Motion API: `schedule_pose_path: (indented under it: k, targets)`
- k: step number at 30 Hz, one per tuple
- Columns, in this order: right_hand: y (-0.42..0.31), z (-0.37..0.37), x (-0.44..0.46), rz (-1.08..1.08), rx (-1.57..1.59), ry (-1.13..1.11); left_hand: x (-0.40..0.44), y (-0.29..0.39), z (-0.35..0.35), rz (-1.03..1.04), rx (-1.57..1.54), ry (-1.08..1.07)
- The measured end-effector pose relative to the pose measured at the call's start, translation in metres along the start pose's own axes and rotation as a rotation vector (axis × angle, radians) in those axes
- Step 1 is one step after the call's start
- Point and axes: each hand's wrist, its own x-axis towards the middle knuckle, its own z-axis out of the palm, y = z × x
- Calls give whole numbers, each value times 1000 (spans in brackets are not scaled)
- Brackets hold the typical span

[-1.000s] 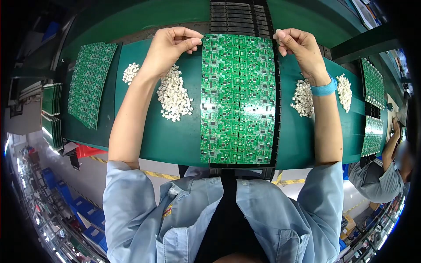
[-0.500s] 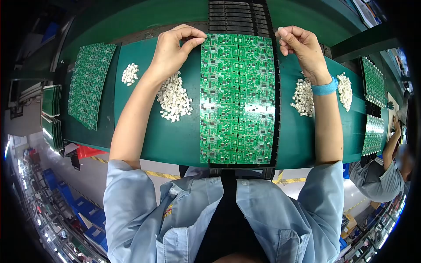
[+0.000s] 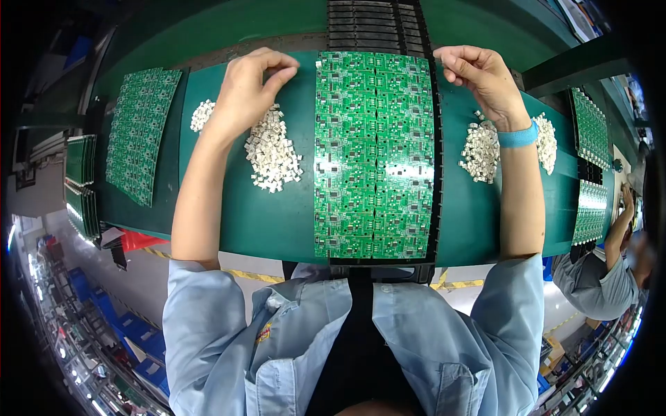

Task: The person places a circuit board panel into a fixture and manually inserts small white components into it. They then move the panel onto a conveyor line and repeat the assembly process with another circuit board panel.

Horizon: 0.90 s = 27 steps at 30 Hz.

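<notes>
A long green circuit board panel (image 3: 374,156), covered in small parts, lies in front of me. My left hand (image 3: 253,87) is just left of the panel's far corner, thumb and forefinger closed together with nothing visible between them. At that corner sits a small white connector (image 3: 319,64). My right hand (image 3: 480,73) hovers at the far right corner, fingertips pinched on what looks like another small white connector. A heap of white connectors (image 3: 272,156) lies below my left hand. Another connector heap (image 3: 480,154) is below my right wrist.
Smaller connector piles lie at the outer left (image 3: 202,116) and outer right (image 3: 546,142). More board panels (image 3: 142,135) rest at the left, with others (image 3: 591,128) at the right. A black slatted track (image 3: 378,28) runs beyond the panel. A co-worker (image 3: 596,277) is at far right.
My left hand has pulled back leftward from the panel's corner, where a white connector now shows. My right hand has shifted slightly towards the panel's far right edge.
</notes>
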Motion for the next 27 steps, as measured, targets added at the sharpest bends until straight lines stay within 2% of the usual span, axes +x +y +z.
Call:
schedule_pose_path:
  k: [2, 8, 13, 18, 22, 23, 27]
  targets:
    - [2, -2, 0, -17, -44, -9, -10, 5, -13, -150, 154, -145]
    - [2, -6, 6, 11, 53, -116, -24, 0, -5, -67, 259, -208]
    - [2, -5, 7, 100, 96, -83, -24, 9, -11, -146, 265, -282]
    - [0, -1, 6, 27, -101, -24, -27, 5, -8, -140, 185, -243]
    - [-2, 2, 9, 8, -150, -53, -24, 1, -8, -197, -146, -103]
    - [-3, 4, 9, 9, -149, -58, -24, -1, -8, -202, -146, -100]
    - [-10, 10, 5, -26, -306, 4, -21, -11, 0, -111, -238, 36]
